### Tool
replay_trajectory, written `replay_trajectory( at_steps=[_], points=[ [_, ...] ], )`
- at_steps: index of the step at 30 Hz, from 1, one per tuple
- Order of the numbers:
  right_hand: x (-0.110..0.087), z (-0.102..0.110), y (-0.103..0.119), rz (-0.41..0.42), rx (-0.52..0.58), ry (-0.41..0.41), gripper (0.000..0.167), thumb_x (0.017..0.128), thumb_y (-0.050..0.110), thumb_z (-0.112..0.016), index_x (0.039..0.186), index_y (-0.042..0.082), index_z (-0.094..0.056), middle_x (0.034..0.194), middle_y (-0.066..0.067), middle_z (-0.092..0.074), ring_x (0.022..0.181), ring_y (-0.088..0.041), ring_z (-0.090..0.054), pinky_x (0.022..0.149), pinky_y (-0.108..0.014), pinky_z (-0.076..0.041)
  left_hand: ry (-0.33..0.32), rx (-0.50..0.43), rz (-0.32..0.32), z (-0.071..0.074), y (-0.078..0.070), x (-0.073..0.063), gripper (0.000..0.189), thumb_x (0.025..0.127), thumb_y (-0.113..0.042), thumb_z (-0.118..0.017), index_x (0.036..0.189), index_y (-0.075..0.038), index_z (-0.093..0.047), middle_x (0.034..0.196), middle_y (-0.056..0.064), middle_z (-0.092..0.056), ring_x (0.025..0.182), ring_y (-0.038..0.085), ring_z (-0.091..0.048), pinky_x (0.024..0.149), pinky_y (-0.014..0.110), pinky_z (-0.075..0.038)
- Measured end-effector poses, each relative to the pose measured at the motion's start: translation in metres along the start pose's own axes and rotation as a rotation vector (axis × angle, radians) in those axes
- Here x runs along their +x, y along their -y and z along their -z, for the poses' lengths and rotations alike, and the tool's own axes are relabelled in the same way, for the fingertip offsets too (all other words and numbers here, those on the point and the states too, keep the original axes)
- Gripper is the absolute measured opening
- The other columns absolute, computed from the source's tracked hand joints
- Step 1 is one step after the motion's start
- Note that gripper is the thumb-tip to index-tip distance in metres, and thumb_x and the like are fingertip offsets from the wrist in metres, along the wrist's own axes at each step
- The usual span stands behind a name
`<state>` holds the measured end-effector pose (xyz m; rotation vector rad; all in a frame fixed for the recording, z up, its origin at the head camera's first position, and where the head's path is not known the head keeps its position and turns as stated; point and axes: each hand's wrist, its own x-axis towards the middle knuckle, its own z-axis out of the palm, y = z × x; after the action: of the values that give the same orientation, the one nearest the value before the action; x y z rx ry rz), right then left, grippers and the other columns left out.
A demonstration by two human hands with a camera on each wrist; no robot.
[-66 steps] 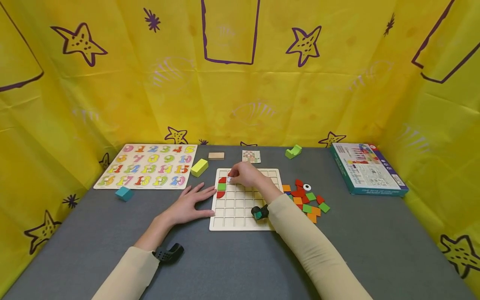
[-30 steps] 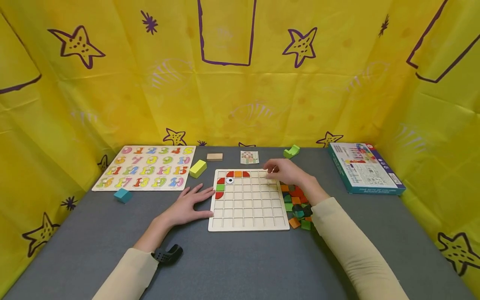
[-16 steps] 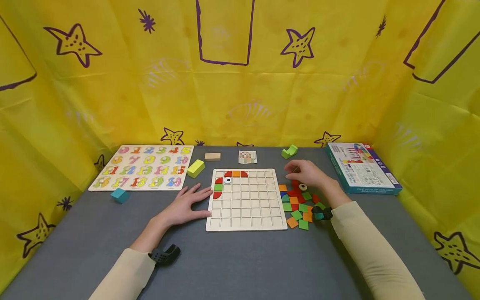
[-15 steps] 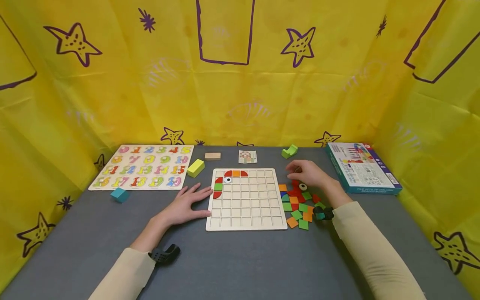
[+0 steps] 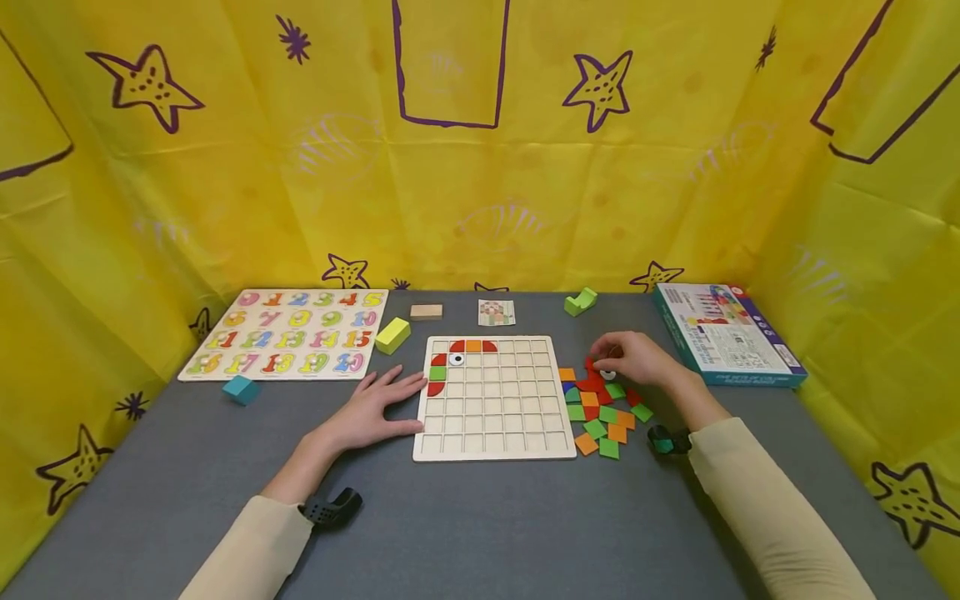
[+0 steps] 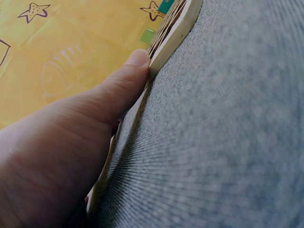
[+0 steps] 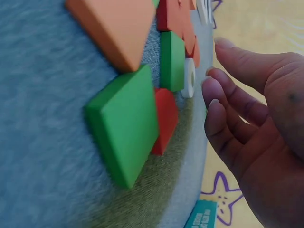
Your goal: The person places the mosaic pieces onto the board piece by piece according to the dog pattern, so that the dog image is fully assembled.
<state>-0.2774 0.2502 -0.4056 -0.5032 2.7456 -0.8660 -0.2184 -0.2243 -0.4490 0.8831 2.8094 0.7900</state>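
A pale wooden grid board (image 5: 495, 432) lies mid-table. Its upper left holds red quarter-round tiles, an orange square (image 5: 473, 346), a green square (image 5: 437, 374) and a white eye tile (image 5: 456, 360). My left hand (image 5: 371, 414) lies with fingers spread beside the board's left side; in the left wrist view the thumb (image 6: 128, 78) touches its edge. Over the far end of the loose tile pile hovers my right hand (image 5: 639, 360), fingertips close to red tiles (image 5: 591, 383). The right wrist view shows a gap between thumb and bent fingers, with nothing visibly held. Another eye tile (image 7: 189, 78) lies near them.
A number puzzle board (image 5: 285, 333) lies at the left, with a teal block (image 5: 241, 390) before it. Behind the grid board are a yellow block (image 5: 393, 336), a wooden block (image 5: 426, 312), a pattern card (image 5: 497, 312) and a green curved block (image 5: 581, 302). A game box (image 5: 731, 333) lies right.
My right hand has left the white eye tile on the board and moved right, then down over the loose tiles. The left hand stays in place.
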Motion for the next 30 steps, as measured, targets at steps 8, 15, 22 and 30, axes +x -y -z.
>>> replay_trajectory(
  at_steps=[8,15,22,30],
  points=[
    [-0.006,-0.007,0.000,0.052,-0.018,0.034,0.021,0.094,0.014,-0.074,0.113,0.005,-0.072,0.102,-0.004,-0.067,0.093,-0.024,-0.058,0.089,-0.044,-0.052,0.012,0.002,0.018,0.001,0.000,0.000,0.082,0.088,-0.058,-0.071,0.154,-0.018,-0.045,0.158,0.001,-0.040,0.151,0.039,-0.017,0.116,0.064,-0.002],
    [-0.006,-0.011,0.003,0.111,-0.064,0.022,0.022,0.093,0.013,-0.074,0.113,0.003,-0.073,0.099,-0.005,-0.064,0.088,-0.022,-0.056,0.083,-0.039,-0.050,0.017,-0.002,0.023,0.001,-0.003,0.000,0.083,0.088,-0.058,-0.071,0.155,-0.018,-0.045,0.158,0.003,-0.040,0.150,0.040,-0.017,0.115,0.064,-0.003],
    [-0.005,-0.011,0.003,0.084,-0.063,0.041,0.023,0.094,0.013,-0.073,0.114,0.003,-0.072,0.101,-0.006,-0.062,0.090,-0.023,-0.055,0.084,-0.039,-0.049,0.009,0.001,0.015,0.001,-0.001,-0.001,0.082,0.089,-0.058,-0.071,0.154,-0.016,-0.045,0.158,0.004,-0.040,0.150,0.042,-0.018,0.115,0.066,-0.003],
    [-0.004,-0.013,0.004,0.075,-0.020,0.006,0.012,0.094,0.009,-0.073,0.104,0.006,-0.068,0.095,-0.004,-0.065,0.088,-0.023,-0.056,0.086,-0.041,-0.051,0.012,-0.005,0.011,0.001,-0.002,-0.001,0.081,0.089,-0.057,-0.071,0.154,-0.016,-0.045,0.158,0.003,-0.040,0.150,0.041,-0.017,0.115,0.066,-0.002]
  ],
)
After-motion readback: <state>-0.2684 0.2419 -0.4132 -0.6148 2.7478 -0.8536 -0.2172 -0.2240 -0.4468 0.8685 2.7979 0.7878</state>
